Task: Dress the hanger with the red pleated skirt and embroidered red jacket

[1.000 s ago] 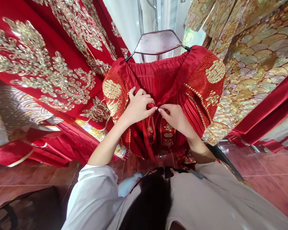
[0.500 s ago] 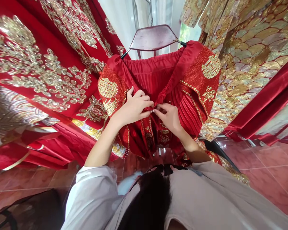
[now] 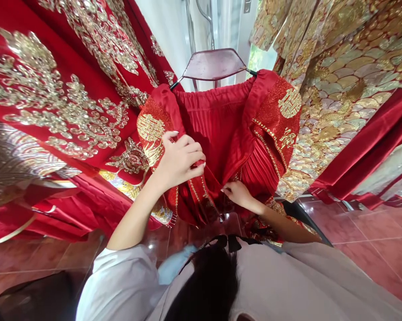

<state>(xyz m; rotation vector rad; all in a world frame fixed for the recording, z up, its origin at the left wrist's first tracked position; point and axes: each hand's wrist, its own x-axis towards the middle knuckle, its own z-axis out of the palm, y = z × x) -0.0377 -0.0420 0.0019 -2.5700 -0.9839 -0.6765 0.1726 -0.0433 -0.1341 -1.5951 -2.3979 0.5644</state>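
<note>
A red pleated skirt [image 3: 214, 118] with a gathered waistband and gold embroidery hangs in front of me from a hanger [image 3: 217, 64]. Its front is parted, so the pleated inside shows. My left hand [image 3: 182, 162] is closed on the left front edge, its fingers curled over the red cloth. Lower down, my right hand [image 3: 239, 194] pinches the right front edge, with part of its fingers hidden by the fabric. A gap separates the two hands, and the cloth falls loosely between them.
On the left hangs a red garment [image 3: 6, 93] with silver-gold beading. A gold scale-patterned garment [image 3: 348, 84] hangs to the right. Below are reddish floor tiles [image 3: 371, 249]. Dark sheer fabric [image 3: 30, 296] lies at the lower left.
My hands were together at the middle of the waistband and have moved apart. The right went down and slightly right, the left slightly left. The skirt's front edges have opened.
</note>
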